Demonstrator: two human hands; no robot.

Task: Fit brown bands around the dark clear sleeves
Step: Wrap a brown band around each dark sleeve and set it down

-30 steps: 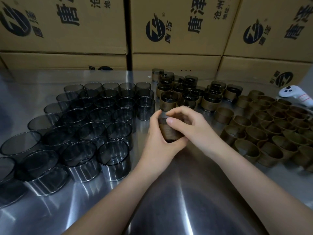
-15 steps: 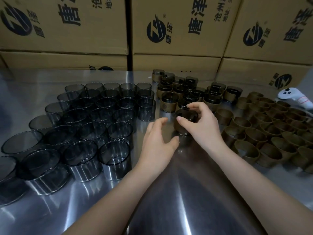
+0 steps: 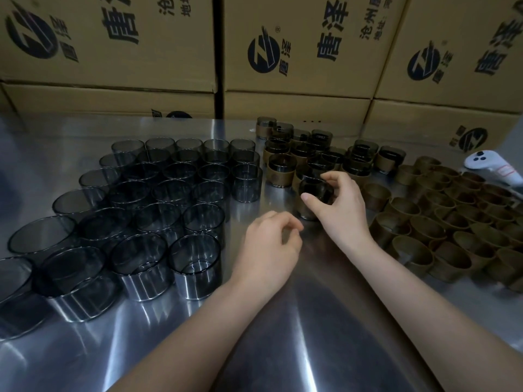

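Since half a second ago, the right hand point(image 3: 342, 210) has carried the banded sleeve point(image 3: 314, 190) farther from the person, up to the near edge of the finished sleeves point(image 3: 311, 154). The left hand point(image 3: 268, 247) has let go and drawn back, its fingers point(image 3: 285, 222) curling in more.

Right-hand fingers point(image 3: 336, 179) and thumb curl over the banded sleeve's rim and grip it. The sleeve is upright, its brown band round the lower part. Whether its base touches the tabletop point(image 3: 283, 321) cannot be told. The left hand hovers just nearer than the banded sleeve and a little to its left, fingers loosely curled and holding nothing.

Left of the banded sleeve, bare sleeves point(image 3: 158, 193) stand upright in close rows: dark, see-through, open-topped. Right of the banded sleeve, loose brown bands point(image 3: 452, 210) stand packed together on their edges. Just behind the banded sleeve, the finished sleeves cluster, each wearing a brown band. Far right of the banded sleeve, beyond the bands, a white controller point(image 3: 492, 168) lies. Well behind the banded sleeve, stacked cardboard boxes point(image 3: 297, 52) with dark printed logos and characters form a wall.
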